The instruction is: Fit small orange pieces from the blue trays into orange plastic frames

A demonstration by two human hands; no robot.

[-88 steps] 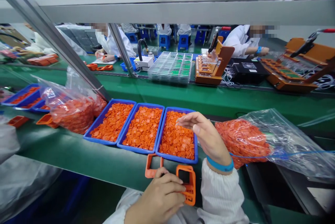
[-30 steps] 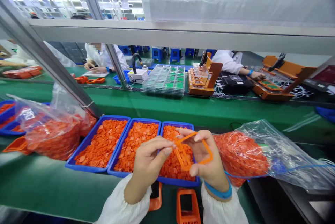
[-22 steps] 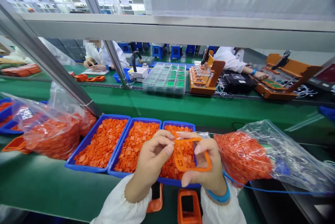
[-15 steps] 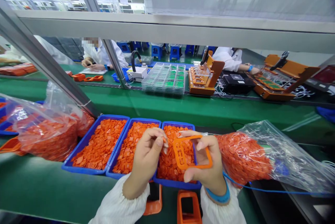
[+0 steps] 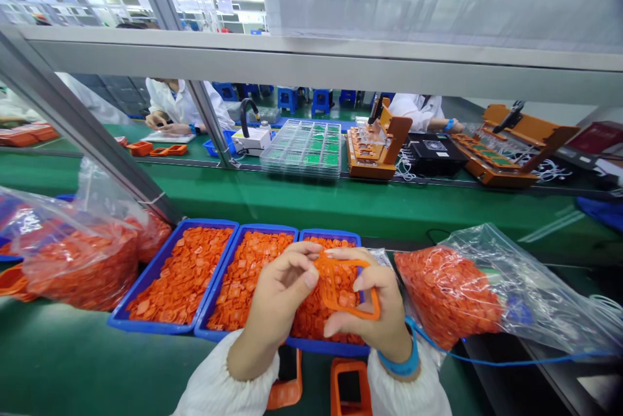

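Observation:
An orange plastic frame (image 5: 351,313) with a row of small cutouts along its left side is tilted in my right hand (image 5: 384,302). The thumb and fingers of that hand grip its right part. My left hand (image 5: 280,293) is pinched at the frame's upper left side. A small orange plastic piece was between its fingertips half a second ago; the fingers and the frame now mostly hide it. Both hands are above the right-hand blue tray (image 5: 331,346), which is full of small orange pieces. A blue wristband (image 5: 402,364) circles my right wrist.
Two more blue trays (image 5: 146,326) of orange pieces stand to the left. Plastic bags of orange parts (image 5: 82,267) lie at far left and right (image 5: 450,293). Orange housings (image 5: 348,390) lie near me. Across the green bench, co-workers in white sleeves (image 5: 187,104) work beside orange fixtures (image 5: 377,150).
My left hand has moved right and up to the frame, bringing its pinched fingertips against the frame's left side. The right hand has shifted slightly left and the frame has turned.

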